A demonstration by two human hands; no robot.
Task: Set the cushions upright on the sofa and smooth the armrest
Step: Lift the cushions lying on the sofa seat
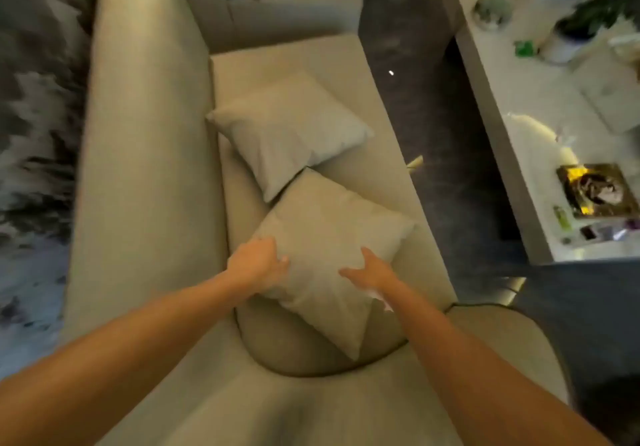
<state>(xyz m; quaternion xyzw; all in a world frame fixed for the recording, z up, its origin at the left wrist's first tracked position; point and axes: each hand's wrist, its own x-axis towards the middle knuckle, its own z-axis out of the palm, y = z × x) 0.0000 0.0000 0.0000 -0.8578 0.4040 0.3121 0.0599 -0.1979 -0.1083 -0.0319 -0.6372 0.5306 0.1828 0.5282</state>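
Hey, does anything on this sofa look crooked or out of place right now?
Yes. Both cushions are askew: the far cushion lies tilted on the seat, and the near cushion, under the left hand and right hand, sits cornerwise, overlapping the armrest.

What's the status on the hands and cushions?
Left hand and right hand open on near cushion. Far cushion lying flat. Nothing blocking.

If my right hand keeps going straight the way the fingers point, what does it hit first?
The right hand already lies on the near cushion, fingers aimed up its face. Past that cushion's far corner, it would likely meet the far cushion, though depth is hard to judge here.
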